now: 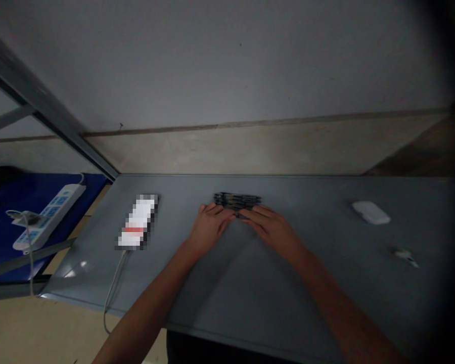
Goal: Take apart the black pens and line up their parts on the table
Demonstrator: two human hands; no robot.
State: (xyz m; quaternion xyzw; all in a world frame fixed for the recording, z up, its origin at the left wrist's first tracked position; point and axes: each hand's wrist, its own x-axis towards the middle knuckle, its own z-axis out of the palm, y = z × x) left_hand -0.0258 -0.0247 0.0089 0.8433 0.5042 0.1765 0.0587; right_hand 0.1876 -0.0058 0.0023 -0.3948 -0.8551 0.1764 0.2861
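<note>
Several dark, slender pens (237,196) lie side by side on the grey table, their lengths running left to right. My left hand (211,222) is at their near left side, its fingers closed on the left end of the nearest pen (239,216). At the other end of this pen, the fingers of my right hand (267,222) are pressed together on it. Both hands rest low, close to the tabletop, and their fingers cover part of the row.
A phone (138,222) with a blurred screen lies left on the table (250,288), its cable (114,285) hanging over the front edge. At right are a white rounded case (370,212) and a small white object (406,257). A power strip (51,215) sits on a blue surface beyond a metal frame.
</note>
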